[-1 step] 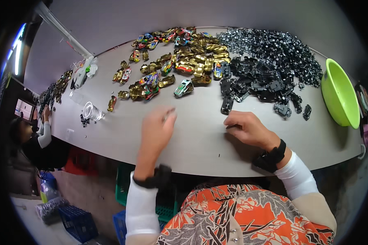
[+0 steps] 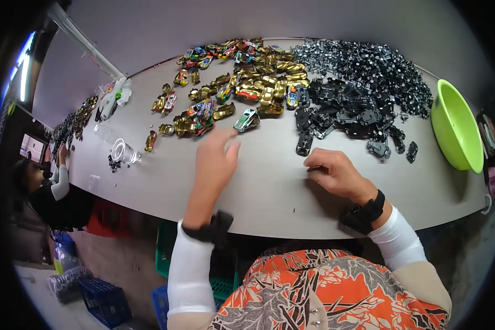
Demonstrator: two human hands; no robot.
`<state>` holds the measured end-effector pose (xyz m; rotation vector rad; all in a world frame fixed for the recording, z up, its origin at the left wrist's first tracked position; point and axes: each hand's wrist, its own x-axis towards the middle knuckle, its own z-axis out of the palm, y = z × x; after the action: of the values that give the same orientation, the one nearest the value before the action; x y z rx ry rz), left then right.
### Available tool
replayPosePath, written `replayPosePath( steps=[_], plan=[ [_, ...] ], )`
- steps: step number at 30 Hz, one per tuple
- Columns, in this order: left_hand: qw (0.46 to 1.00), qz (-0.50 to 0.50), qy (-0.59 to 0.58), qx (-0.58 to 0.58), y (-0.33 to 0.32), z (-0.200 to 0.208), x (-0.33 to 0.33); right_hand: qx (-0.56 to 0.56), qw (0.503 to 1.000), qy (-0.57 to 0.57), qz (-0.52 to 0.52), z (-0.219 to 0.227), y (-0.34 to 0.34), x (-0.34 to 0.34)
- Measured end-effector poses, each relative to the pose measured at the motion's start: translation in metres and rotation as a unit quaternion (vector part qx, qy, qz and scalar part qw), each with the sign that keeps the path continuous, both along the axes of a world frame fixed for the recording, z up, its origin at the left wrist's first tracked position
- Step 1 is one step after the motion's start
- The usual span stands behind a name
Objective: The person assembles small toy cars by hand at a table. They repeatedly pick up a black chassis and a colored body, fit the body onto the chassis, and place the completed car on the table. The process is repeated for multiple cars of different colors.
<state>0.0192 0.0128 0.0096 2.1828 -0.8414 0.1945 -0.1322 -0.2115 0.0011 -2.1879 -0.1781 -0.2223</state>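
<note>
My left hand [image 2: 215, 162] is over the table, its thumb apart from the fingers and nothing visible in it. Just beyond its fingertips sits a white-and-green toy car [image 2: 247, 120], in front of a heap of gold and colourful toy car bodies [image 2: 267, 92]. My right hand [image 2: 336, 173] is closed in a pinch, fingers curled around a small dark piece [image 2: 317, 169] whose kind I cannot make out. Black toy car chassis [image 2: 363, 115] lie in a heap beyond that hand, with one chassis [image 2: 304, 144] close to its fingertips.
A pile of small black and silvery parts [image 2: 368, 63] spreads along the back right. The green basin [image 2: 457, 126] leans at the right edge. A clear plastic cup [image 2: 124, 151] lies at the left. Another person [image 2: 52, 187] works at the far left. A small dark bit [image 2: 294, 210] lies near the front edge.
My left hand has moved forward, toward the white-and-green toy car, and its thumb and fingers have spread. My right hand has stayed nearly in place.
</note>
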Motion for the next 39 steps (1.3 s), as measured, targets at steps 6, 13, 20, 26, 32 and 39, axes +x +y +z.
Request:
replayPosePath(
  steps=[6,13,20,26,32,39],
  plan=[
    [0.979,0.082,-0.076,0.171,-0.067,-0.021,0.053,0.092,0.984,0.001,-0.153,-0.011,-0.021,-0.016],
    [0.988,0.046,-0.139,-0.04,-0.059,0.0,-0.006,0.261,0.948,0.012,-0.183,-0.01,-0.022,-0.021],
    [0.987,-0.12,-0.01,-0.104,-0.111,-0.013,-0.099,0.462,0.862,0.054,-0.201,-0.014,-0.009,-0.021],
    [0.929,-0.183,0.278,-0.162,-0.112,-0.006,-0.11,0.365,0.904,0.004,-0.223,-0.013,-0.02,-0.022],
    [0.995,-0.043,0.036,0.085,-0.113,-0.014,-0.055,-0.064,0.978,-0.047,-0.195,-0.005,-0.031,-0.029],
    [0.983,-0.036,0.014,0.182,-0.122,-0.014,-0.046,-0.072,0.974,-0.037,-0.211,0.001,-0.045,-0.033]
  ],
)
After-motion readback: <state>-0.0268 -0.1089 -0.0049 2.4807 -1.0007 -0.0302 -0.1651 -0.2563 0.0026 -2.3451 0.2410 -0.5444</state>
